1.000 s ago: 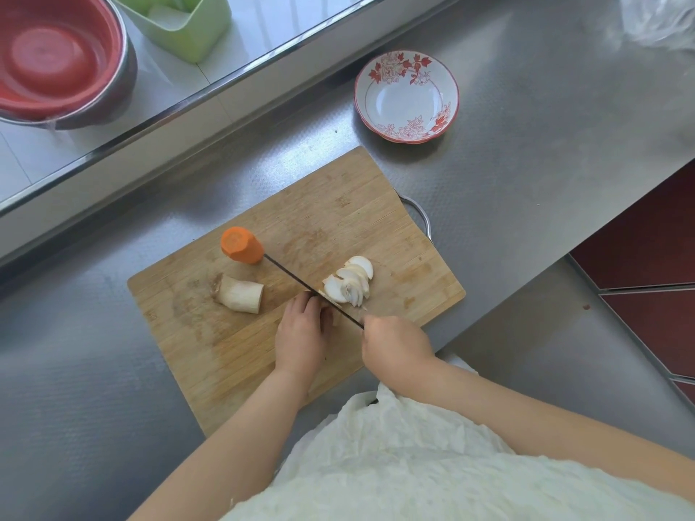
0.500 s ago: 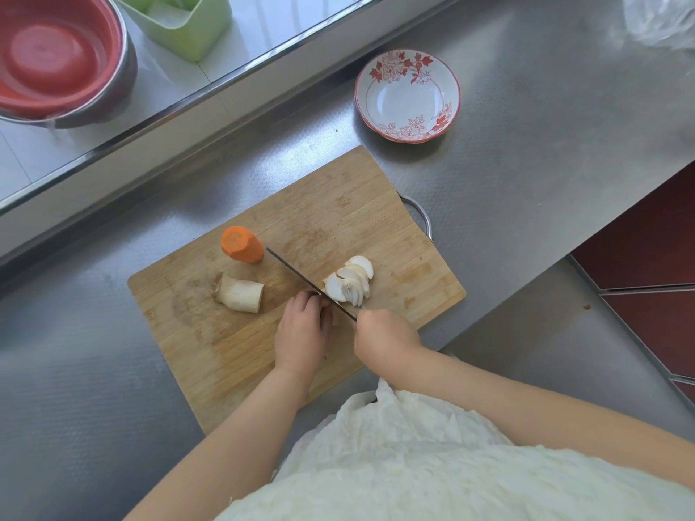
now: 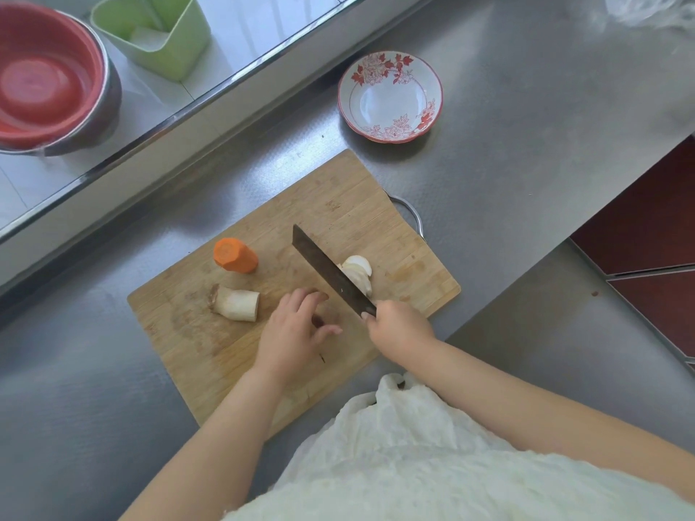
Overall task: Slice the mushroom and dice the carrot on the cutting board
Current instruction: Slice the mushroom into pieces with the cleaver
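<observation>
Holding knife: the right hand [image 3: 399, 327] wraps its fingers round the handle of the knife [image 3: 331, 273].
Knife blade: tilted, its flat side against the mushroom slices [image 3: 359, 272].
Left hand [image 3: 291, 330]: flat on the cutting board [image 3: 349, 216], fingers loose and a bit spread, holding nothing.
Mushroom stem [image 3: 237, 302]: lies on the board, left of that hand.
Carrot [image 3: 235, 255]: stands on the board, just behind the stem.
Bowl [image 3: 390, 95]: on the counter behind the board.
</observation>
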`<action>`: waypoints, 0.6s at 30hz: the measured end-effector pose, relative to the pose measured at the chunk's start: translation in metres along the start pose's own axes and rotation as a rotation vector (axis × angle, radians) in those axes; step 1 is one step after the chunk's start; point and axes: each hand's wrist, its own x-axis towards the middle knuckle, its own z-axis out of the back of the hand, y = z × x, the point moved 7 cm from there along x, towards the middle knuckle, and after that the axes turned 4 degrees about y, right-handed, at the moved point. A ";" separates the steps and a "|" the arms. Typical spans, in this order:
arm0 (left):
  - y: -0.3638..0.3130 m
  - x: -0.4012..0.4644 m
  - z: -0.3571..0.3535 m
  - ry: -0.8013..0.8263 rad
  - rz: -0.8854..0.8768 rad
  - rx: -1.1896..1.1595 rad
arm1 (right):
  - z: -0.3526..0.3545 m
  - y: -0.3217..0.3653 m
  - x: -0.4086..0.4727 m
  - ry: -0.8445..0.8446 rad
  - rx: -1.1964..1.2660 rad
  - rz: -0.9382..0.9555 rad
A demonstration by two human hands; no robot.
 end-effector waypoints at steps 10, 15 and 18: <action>0.005 0.005 -0.005 -0.032 0.002 0.241 | -0.004 -0.006 -0.006 -0.005 -0.040 0.014; 0.006 -0.012 -0.024 -0.020 0.333 0.042 | -0.008 -0.007 -0.005 -0.001 -0.082 0.024; 0.008 -0.017 -0.026 -0.043 0.380 -0.050 | -0.010 -0.008 -0.003 0.005 -0.112 0.033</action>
